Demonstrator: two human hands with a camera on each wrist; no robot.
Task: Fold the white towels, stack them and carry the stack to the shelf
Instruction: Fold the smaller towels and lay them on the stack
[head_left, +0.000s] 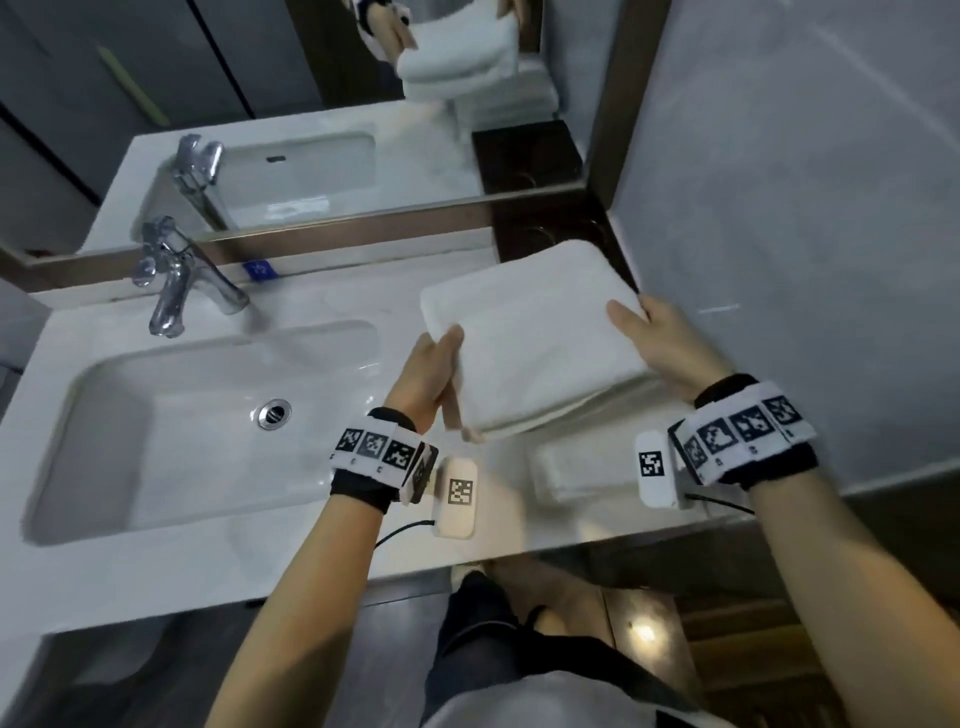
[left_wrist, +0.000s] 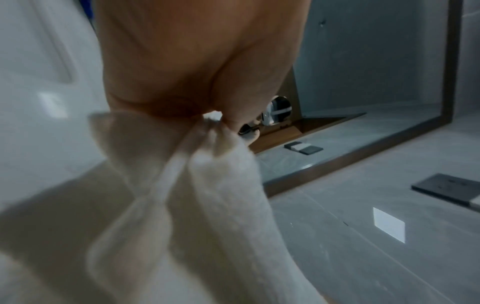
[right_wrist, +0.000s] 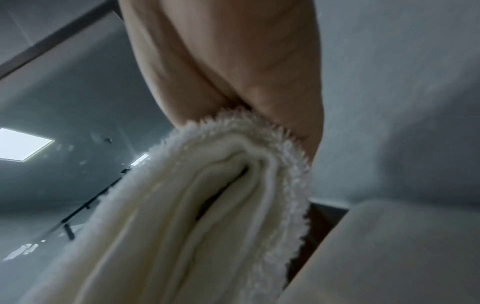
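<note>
Up at the right end of the tabletop (head_left: 291, 582), both hands hold a folded white towel (head_left: 535, 338) lifted off the surface, tilted toward the back right corner where the mirror (head_left: 322, 156) frame meets the grey wall (head_left: 805, 182). That wall stands close on the right, the mirror close behind, so the free room lies to the left, over the sink basin (head_left: 171, 431) and toward the front edge. The left hand (head_left: 428, 376) has its grip clamped on the towel's near left edge, thumb on top and fingers beneath; the right hand (head_left: 662, 340) clamps the right edge the same way. Both wrist views show fingers hidden under the cloth. A second folded towel (head_left: 576, 470) lies on the tabletop under the lifted one, near the front right corner, partly covered by the right wrist's band. The towel held is thick, fluffy, folded in several layers, with hems stacked at the edge. A tap (head_left: 176, 275) stands behind the basin.
</note>
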